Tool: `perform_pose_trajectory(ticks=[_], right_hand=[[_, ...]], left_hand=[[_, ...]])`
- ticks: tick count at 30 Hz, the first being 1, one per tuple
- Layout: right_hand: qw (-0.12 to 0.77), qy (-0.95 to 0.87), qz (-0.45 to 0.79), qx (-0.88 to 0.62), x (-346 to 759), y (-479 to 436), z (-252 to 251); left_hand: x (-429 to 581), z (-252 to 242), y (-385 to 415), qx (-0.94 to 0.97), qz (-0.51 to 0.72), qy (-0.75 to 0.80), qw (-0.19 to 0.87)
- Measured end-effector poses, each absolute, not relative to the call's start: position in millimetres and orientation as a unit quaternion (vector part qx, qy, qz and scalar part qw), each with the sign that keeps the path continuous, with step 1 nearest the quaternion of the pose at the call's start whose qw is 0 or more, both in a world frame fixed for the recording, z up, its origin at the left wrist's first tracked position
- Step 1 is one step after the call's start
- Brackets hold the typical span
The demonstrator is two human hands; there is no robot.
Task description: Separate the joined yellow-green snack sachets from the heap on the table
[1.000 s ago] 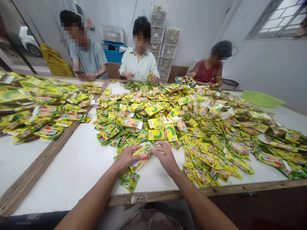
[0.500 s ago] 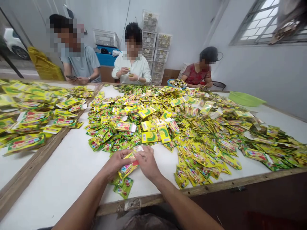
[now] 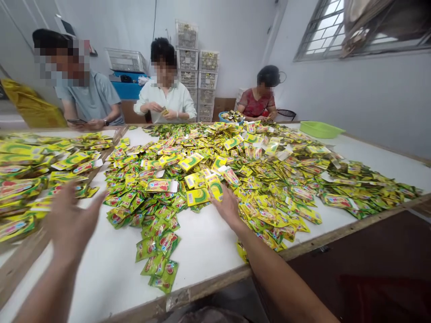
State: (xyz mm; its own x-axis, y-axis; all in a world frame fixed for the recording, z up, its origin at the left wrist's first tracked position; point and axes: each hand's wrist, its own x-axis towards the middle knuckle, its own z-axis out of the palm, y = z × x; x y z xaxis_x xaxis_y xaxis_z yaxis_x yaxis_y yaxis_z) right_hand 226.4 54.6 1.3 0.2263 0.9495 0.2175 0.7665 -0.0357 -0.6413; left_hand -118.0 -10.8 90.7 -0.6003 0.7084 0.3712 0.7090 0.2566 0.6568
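"While the left hand [image 3: 69, 220] floats spread wide and empty, what's the right hand [image 3: 229, 208] doing?"

"A green sachet strip [image 3: 160, 264] trails from near the table [image 3: 208, 280] edge to the sachet heap [image 3: 202, 172], where its fingers [image 3: 218, 196] lie close together; pinching or not, I can't tell."

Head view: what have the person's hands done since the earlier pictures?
Both hands have let go of the strip of green foil sachets, which lies on the white table. The left hand swung out leftward, open; the right hand reached forward to the heap of glossy yellow sachets. The heap looks unchanged.
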Motion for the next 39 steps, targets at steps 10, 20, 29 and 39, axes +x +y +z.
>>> perform_pose_trajectory(ticks=[10, 20, 29, 39], right_hand=[[0.354, -0.759, 0.257, -0.483, 183.8, -21.2, 5.4], [0.075, -0.837, 0.024, -0.542, 276.8, 36.5, -14.6], [0.396, -0.600, 0.461, -0.521, 239.9, 15.3, -7.3], [0.463, -0.501, 0.614, -0.398, 212.9, 19.2, -1.3]], left_hand=[[35.8, 13.0, -8.8, -0.400, -0.428, -0.549, -0.597], [20.6, 2.1, -16.2, -0.405, -0.397, -0.516, -0.642], [15.9, -4.9, -16.7, -0.502, -0.357, -0.519, -0.593], [18.8, 9.7, -18.1, -0.512, -0.341, -0.452, -0.646]])
